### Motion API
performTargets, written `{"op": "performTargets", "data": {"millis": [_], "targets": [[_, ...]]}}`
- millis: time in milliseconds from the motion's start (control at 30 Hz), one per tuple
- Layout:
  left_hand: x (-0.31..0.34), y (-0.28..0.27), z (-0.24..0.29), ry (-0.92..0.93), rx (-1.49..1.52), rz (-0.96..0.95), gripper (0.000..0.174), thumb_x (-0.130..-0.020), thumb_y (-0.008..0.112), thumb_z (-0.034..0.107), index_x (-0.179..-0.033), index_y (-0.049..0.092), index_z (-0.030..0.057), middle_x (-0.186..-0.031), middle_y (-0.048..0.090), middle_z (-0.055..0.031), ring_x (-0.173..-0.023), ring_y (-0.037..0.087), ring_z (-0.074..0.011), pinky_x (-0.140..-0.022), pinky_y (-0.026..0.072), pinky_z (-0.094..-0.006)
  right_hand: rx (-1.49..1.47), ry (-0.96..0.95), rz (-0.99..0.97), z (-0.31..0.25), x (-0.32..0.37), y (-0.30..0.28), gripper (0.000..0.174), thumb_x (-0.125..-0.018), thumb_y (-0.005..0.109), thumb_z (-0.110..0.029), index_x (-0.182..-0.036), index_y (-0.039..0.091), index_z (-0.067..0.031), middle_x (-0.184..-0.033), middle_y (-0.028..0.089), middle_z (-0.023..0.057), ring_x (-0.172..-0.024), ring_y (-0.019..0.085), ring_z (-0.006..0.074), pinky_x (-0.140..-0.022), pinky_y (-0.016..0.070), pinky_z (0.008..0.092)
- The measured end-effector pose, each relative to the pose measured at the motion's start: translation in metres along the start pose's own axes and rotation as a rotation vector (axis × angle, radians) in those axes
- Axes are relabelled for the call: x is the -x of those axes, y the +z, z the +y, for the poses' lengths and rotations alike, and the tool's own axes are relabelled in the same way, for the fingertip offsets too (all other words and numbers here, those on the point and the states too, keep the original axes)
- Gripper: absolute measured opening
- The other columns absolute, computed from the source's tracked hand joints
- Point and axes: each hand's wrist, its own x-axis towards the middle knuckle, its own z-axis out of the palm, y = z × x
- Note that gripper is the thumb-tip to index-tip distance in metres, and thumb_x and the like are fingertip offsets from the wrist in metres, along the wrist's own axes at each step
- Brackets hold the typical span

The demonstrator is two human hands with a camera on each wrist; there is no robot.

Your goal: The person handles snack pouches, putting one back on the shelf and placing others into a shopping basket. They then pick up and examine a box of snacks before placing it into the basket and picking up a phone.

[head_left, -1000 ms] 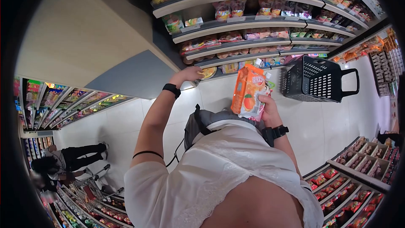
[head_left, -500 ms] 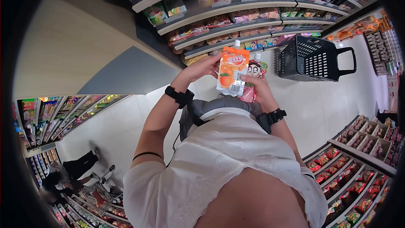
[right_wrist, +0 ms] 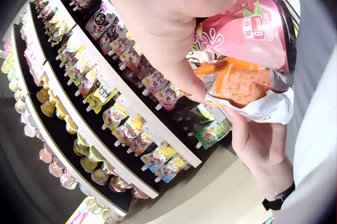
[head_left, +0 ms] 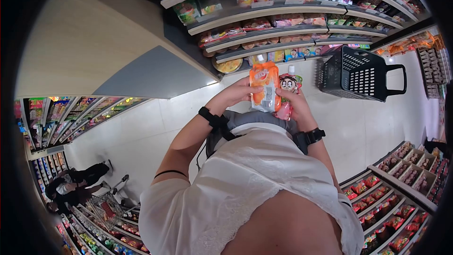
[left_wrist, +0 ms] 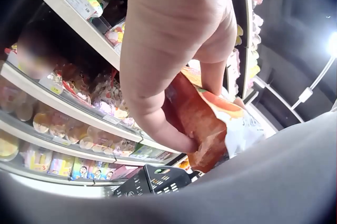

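An orange and white spouted pouch (head_left: 264, 85) is held upright in front of the waist. My left hand (head_left: 236, 93) grips its left edge; in the left wrist view the fingers of that hand (left_wrist: 174, 61) curl round the orange pouch (left_wrist: 202, 124). My right hand (head_left: 293, 104) has its thumb on the orange pouch's right side and also holds a pink pouch with a cartoon face (head_left: 289, 85) behind or beside it. In the right wrist view the pink pouch (right_wrist: 253, 32) lies under the right hand (right_wrist: 158, 19), against the orange pouch (right_wrist: 237, 84).
A black basket (head_left: 354, 73) stands on the floor at the right, by shelves (head_left: 283, 3) of packaged snacks. A round yellow package (head_left: 228, 65) sits on the lowest shelf. People with a shopping cart (head_left: 107, 208) are at the lower left; more shelves (head_left: 377, 203) are at the lower right.
My left hand has come away from the yellow package on the low shelf to the orange pouch and now grips it. The orange pouch has turned more upright, and the cartoon-face pouch shows more.
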Motion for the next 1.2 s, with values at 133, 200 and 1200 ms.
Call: {"op": "performTargets", "data": {"millis": [133, 200, 1200], "targets": [[0.005, 0.011, 0.008, 0.182, 0.320, 0.005, 0.058, -0.098, 0.063, 0.026, -0.148, 0.036, 0.0129, -0.137, 0.056, -0.0091, -0.123, 0.060, -0.0231, -0.099, 0.0521, -0.0424, 0.074, -0.065, -0.031, -0.005, 0.001, 0.003, 0.047, -0.080, 0.076, 0.003, -0.122, 0.057, -0.0020, -0.110, 0.069, 0.0100, -0.097, 0.069, 0.0198, -0.085, 0.0582, 0.0362], [0.002, 0.003, 0.004, 0.122, 0.504, 0.001, 0.053, -0.099, 0.060, 0.031, -0.145, 0.039, 0.0136, -0.135, 0.057, -0.0112, -0.119, 0.061, -0.0253, -0.099, 0.0522, -0.0446, 0.061, 0.009, -0.149, -0.013, 0.009, 0.019, 0.046, -0.081, 0.076, 0.002, -0.123, 0.058, -0.0023, -0.108, 0.071, 0.0108, -0.096, 0.070, 0.0191, -0.084, 0.0579, 0.0351], [-0.016, 0.053, 0.045, 0.478, 0.604, 0.076, 0.071, -0.094, 0.029, 0.061, -0.132, 0.053, 0.0058, -0.127, 0.062, -0.0182, -0.084, 0.067, -0.0307, -0.070, 0.0577, -0.0433, -0.281, 0.200, -0.148, 0.012, 0.006, 0.000, 0.038, -0.096, 0.067, -0.020, -0.130, 0.054, -0.0093, -0.124, 0.065, 0.0106, -0.107, 0.067, 0.0219, -0.089, 0.0578, 0.0474]]}}
